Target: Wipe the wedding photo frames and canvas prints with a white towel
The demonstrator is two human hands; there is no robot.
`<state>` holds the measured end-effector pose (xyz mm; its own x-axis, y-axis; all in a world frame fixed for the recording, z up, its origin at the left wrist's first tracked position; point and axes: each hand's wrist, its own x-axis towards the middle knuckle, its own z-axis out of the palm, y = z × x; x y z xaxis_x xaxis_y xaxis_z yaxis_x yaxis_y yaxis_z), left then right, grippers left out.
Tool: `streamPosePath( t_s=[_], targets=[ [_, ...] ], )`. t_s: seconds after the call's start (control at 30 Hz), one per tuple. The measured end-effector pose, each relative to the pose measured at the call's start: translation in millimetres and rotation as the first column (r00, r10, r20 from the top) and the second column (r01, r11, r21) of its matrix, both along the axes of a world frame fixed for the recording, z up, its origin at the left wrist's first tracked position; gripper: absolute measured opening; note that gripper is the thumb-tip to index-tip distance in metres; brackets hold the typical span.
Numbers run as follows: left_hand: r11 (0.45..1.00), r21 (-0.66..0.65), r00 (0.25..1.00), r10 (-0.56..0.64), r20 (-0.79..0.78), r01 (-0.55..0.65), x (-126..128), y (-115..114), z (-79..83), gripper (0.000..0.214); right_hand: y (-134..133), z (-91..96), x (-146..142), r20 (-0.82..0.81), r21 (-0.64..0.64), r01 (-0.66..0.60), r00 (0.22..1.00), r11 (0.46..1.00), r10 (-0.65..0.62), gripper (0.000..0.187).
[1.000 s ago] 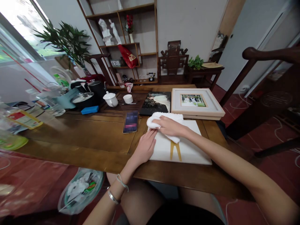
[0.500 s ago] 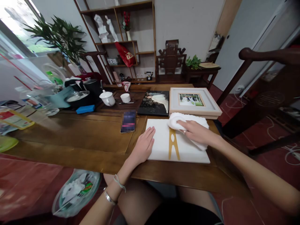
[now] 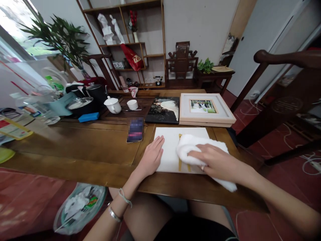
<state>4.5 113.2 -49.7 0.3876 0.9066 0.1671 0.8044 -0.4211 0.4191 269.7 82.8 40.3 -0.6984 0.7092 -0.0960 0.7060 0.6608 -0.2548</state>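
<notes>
1. Forearms (image 3: 129, 187) converge from the near left and near right; the left one wears a silver bangle (image 3: 114, 215) and a pale cord bracelet (image 3: 124, 198).
2. Right hand (image 3: 218, 162) is palm down, its fingers curled and pressed into a bunched white cloth (image 3: 190, 147), holding it with the thumb tucked underneath, out of clear view. A ring (image 3: 202, 169) shows on one finger.
3. The cloth covers the right part of a white panel (image 3: 172, 147) and most of its gold figure (image 3: 180, 165); its loose end trails past the panel's near right corner.
4. Left hand (image 3: 151, 155) lies flat at the panel's left edge, grasping nothing, its fingers extended toward the far side.
5. The panel rests on the wooden table (image 3: 110, 144), right of a phone (image 3: 134, 130).
6. Beyond it lie a dark picture (image 3: 164, 112) and, to the right, a framed photo (image 3: 203, 106).
</notes>
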Motion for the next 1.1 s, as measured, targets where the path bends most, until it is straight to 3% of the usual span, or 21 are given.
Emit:
streamPosePath(
  t_s=[0.13,0.23,0.33,0.43,0.57,0.67,0.9,1.0,1.1],
  targets=[
    [1.000,-0.014,1.000,-0.004,-0.015,0.004,0.2,-0.6,1.5,0.049,51.4,-27.2,8.8,-0.094,0.091,-0.043,0.994,0.995,0.052,0.049],
    [1.000,-0.010,1.000,-0.001,-0.011,0.001,0.7,-0.7,2.3,0.049,68.0,-39.9,11.0,-0.124,0.155,-0.038,0.991,0.987,0.058,0.051],
    [1.000,-0.011,1.000,-0.001,-0.010,0.001,1.1,-0.5,2.8,0.049,51.5,-40.2,5.0,-0.089,0.165,-0.078,0.992,0.983,0.094,0.059],
    [1.000,-0.022,1.000,0.003,-0.019,-0.003,1.1,-0.5,2.6,0.050,10.4,-33.7,-6.6,-0.047,0.112,-0.194,0.979,0.975,0.200,0.062],
    [1.000,-0.006,1.000,0.003,-0.023,-0.003,0.5,-0.7,1.3,0.049,-33.3,-28.0,-17.5,-0.020,0.022,-0.358,0.934,0.934,0.358,0.049],
    [1.000,0.005,1.000,0.000,-0.020,0.000,0.3,-0.8,1.4,0.049,-23.0,-30.8,-14.8,-0.025,0.045,-0.347,0.937,0.937,0.348,0.050],
    [1.000,0.006,1.000,-0.009,-0.007,0.009,0.3,-1.5,4.8,0.048,70.3,-39.7,-10.4,-0.039,0.210,-0.082,0.995,0.974,0.093,0.060],
    [1.000,-0.005,1.000,-0.008,-0.009,0.008,0.6,-1.8,5.2,0.048,66.4,-36.1,-26.3,0.028,0.229,-0.076,0.997,0.971,0.072,0.060],
    [1.000,-0.027,1.000,0.000,-0.011,-0.001,0.5,-2.3,5.5,0.048,25.5,-34.2,-43.2,0.090,0.208,-0.180,0.982,0.961,0.165,0.050]
  ],
)
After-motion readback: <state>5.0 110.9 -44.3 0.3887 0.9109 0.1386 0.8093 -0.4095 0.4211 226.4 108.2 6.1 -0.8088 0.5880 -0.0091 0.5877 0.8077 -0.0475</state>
